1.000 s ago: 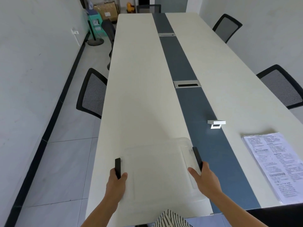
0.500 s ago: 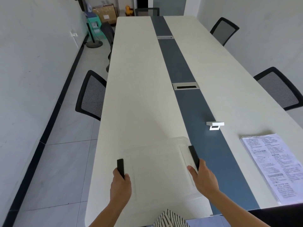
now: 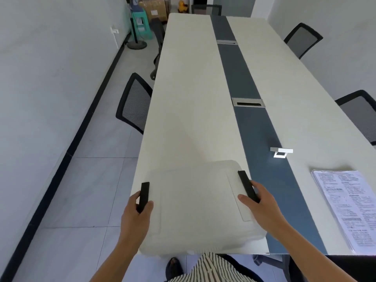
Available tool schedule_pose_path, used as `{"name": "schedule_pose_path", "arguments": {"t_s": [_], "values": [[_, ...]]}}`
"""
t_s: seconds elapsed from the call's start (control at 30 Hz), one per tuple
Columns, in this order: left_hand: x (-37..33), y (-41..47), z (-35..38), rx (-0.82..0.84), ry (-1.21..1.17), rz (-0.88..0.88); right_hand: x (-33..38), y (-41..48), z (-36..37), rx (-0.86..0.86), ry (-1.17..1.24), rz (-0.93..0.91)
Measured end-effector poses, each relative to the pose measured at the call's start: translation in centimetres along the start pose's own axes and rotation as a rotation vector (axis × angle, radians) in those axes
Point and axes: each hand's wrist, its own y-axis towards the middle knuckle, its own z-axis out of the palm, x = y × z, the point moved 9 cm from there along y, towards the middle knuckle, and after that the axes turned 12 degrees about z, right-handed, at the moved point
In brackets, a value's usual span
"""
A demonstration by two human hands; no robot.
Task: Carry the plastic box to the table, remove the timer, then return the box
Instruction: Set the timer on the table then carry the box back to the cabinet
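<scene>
Both hands reach forward, palms inward: the left hand (image 3: 136, 208) and the right hand (image 3: 259, 200) each curl around a black side latch of the translucent lidded plastic box (image 3: 198, 202), at the near edge of the long cream tabletop (image 3: 187, 102).

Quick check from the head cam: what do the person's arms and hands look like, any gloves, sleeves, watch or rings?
Both hands are bare: no gloves on the left hand or the right hand. The forearms are uncovered as far as the frame shows, with no sleeves reaching them. No watch, bracelet or ring is visible. At the bottom edge, a black-and-white striped garment shows on the torso.
</scene>
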Motion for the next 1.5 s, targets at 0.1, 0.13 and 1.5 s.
{"name": "schedule_pose_path", "arguments": {"t_s": [0.1, 0.13, 1.5], "values": [[0.6, -2.1, -3.0, -0.090, -0.047, -0.005, 2.0, -1.7, 1.4, 0.072, 0.023, -0.057], [0.9, -3.0, -4.1, -0.129, -0.066, -0.005, 2.8, -2.2, 1.9, 0.092, 0.021, -0.085], [23.3, -9.8, -45.0, -0.721, -0.264, -0.230, 21.8, -19.4, 46.4, 0.545, -0.228, -0.369]]}}
